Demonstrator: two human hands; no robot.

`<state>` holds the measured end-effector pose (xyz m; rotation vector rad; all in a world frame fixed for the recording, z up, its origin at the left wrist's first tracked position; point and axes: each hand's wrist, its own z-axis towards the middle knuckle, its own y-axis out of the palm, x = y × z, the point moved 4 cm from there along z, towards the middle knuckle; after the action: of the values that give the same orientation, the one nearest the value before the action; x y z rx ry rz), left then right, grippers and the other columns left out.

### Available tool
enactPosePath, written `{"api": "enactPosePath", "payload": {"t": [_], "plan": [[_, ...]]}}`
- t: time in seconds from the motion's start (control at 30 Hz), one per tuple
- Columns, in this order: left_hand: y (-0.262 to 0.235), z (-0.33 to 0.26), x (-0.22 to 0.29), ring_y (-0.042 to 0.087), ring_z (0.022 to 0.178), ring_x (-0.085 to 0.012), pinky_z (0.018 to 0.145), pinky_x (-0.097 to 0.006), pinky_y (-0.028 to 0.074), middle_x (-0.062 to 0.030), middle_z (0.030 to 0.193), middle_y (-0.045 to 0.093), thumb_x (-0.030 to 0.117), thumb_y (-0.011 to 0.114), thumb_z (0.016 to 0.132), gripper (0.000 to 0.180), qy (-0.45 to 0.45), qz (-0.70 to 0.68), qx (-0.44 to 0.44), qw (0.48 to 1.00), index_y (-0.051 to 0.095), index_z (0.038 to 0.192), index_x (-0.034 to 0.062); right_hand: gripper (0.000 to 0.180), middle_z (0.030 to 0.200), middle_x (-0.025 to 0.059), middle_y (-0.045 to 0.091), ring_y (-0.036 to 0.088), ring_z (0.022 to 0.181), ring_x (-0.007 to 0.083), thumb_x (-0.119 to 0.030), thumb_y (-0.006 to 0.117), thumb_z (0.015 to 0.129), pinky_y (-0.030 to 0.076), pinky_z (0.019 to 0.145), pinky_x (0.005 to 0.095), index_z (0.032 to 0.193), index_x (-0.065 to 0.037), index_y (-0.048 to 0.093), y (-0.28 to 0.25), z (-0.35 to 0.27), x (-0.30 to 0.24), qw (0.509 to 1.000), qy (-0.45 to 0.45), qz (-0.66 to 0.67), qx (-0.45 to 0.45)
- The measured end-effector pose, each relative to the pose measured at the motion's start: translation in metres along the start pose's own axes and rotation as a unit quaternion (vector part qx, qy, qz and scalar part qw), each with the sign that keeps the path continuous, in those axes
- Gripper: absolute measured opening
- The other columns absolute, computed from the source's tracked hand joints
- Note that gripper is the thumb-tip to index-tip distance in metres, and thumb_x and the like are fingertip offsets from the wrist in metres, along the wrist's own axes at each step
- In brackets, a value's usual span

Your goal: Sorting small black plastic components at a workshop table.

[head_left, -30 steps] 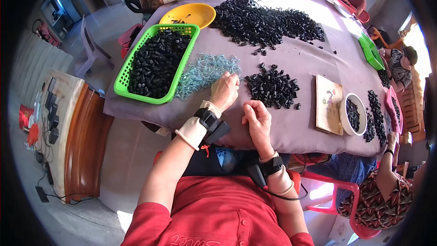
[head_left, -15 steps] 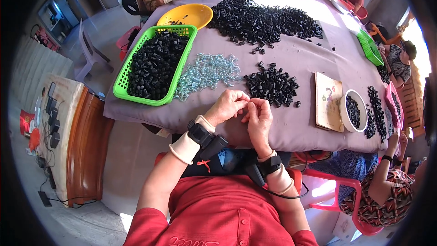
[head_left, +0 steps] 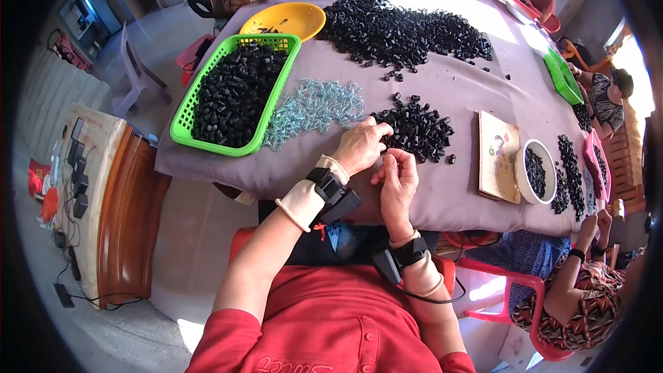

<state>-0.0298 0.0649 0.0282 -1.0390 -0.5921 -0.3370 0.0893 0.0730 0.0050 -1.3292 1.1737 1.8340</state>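
Note:
At the near left edge of a small pile of black plastic caps (head_left: 421, 131), my left hand (head_left: 360, 146) has its fingers curled down and closed. Their tips are partly hidden, so what they hold cannot be made out. My right hand (head_left: 398, 183) is raised just below the pile, thumb and forefinger pinched together; anything between them is too small to name. Left of the pile lie many small clear bluish spring-like pieces (head_left: 314, 114). A green basket (head_left: 181, 135) full of black caps stands farther left.
A yellow plate (head_left: 304, 19) with a few dark pieces sits behind the basket. A large heap of black pieces (head_left: 407, 31) covers the far middle. On the right are a booklet (head_left: 497, 159) and a white bowl (head_left: 549, 186) of dark pieces. Other people sit around the table (head_left: 456, 211).
My left hand has parted from my right and moved right and forward to the black cap pile. The right hand has stayed nearly in place, moving slightly downward.

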Motion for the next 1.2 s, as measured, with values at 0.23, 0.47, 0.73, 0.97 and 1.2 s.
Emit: {"api": "enactPosePath", "payload": {"t": [0.23,0.47,0.73,0.97,1.2], "plan": [[-0.001,-0.006,-0.007,0.057,0.077,-0.0314,0.068,-0.04,0.047,-0.0115,0.084,0.054,0.012,0.056,0.077,0.013,-0.016,-0.017,-0.002,1.0,0.057,0.089,0.0066,0.008,0.065,-0.0008,0.049,0.045,0.051,0.0054,-0.008,0.05,0.091,0.04,0.048,0.0186,0.096,-0.002,0.051,0.002,0.001,0.0,1.0,-0.002,0.0,-0.006],[0.0,-0.01,0.005,0.057,0.08,-0.0311,0.066,-0.041,0.048,-0.0111,0.09,0.052,0.015,0.054,0.078,0.011,-0.039,0.039,-0.027,0.998,0.056,0.086,0.0073,0.008,0.065,-0.0015,0.048,0.044,0.052,0.004,-0.007,0.048,0.092,0.039,0.048,0.0175,0.097,-0.002,0.051,0.004,0.001,-0.002,1.0,-0.011,-0.023,-0.007],[-0.014,-0.028,-0.007,0.057,0.069,-0.0159,0.061,-0.027,0.047,-0.0071,0.08,0.058,0.006,0.058,0.08,0.016,-0.042,-0.152,0.02,0.987,0.058,0.096,0.0025,0.008,0.065,-0.0019,0.047,0.044,0.052,0.0038,-0.007,0.048,0.092,0.039,0.048,0.0176,0.098,-0.002,0.051,0.003,-0.001,0.001,1.0,0.006,0.012,0.013],[-0.014,-0.051,-0.003,0.051,0.058,-0.0038,0.048,-0.019,0.042,0.0007,0.074,0.057,0.008,0.056,0.086,0.012,-0.145,-0.313,-0.032,0.938,0.058,0.096,0.0011,0.007,0.066,-0.0018,0.048,0.044,0.051,0.0034,-0.002,0.049,0.09,0.037,0.046,0.0176,0.096,-0.002,0.052,0.005,0.0,0.001,0.996,-0.02,-0.081,-0.003],[-0.017,-0.051,0.003,0.051,0.057,-0.0025,0.047,-0.018,0.041,0.0005,0.074,0.058,0.007,0.055,0.086,0.014,-0.14,-0.324,-0.03,0.935,0.059,0.098,0.0021,0.006,0.067,-0.0013,0.05,0.044,0.052,0.0034,-0.002,0.049,0.09,0.038,0.047,0.0178,0.095,-0.002,0.052,0.005,-0.001,0.0,0.993,-0.032,-0.112,-0.018]]}}
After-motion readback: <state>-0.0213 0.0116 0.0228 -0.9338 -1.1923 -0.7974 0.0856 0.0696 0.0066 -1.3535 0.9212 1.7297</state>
